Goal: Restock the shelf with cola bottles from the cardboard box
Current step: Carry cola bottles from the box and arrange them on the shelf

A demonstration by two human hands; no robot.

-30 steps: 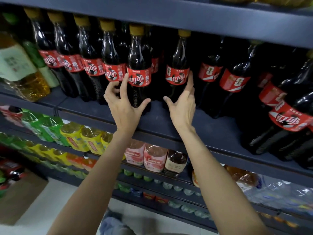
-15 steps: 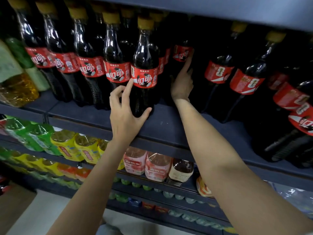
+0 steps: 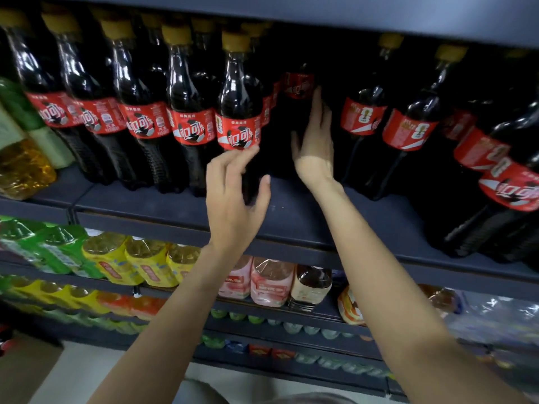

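Observation:
A row of cola bottles with red labels and yellow caps stands on the dark shelf. My left hand is in front of the front cola bottle, fingers spread just below its label and thumb out to the right, curved loosely around its lower body without closing. My right hand reaches deeper into the shelf, fingers straight against a cola bottle pushed to the back. More cola bottles lean at the right.
Green and yellow drink packs fill the lower shelf at left, pink and brown bottles sit below my arms. A yellow drink bottle stands at far left. A cardboard box corner shows at bottom left.
My right hand pushed a cola bottle from the shelf front to the back and stays against it. My left hand has loosened around the front bottle. The view moved closer.

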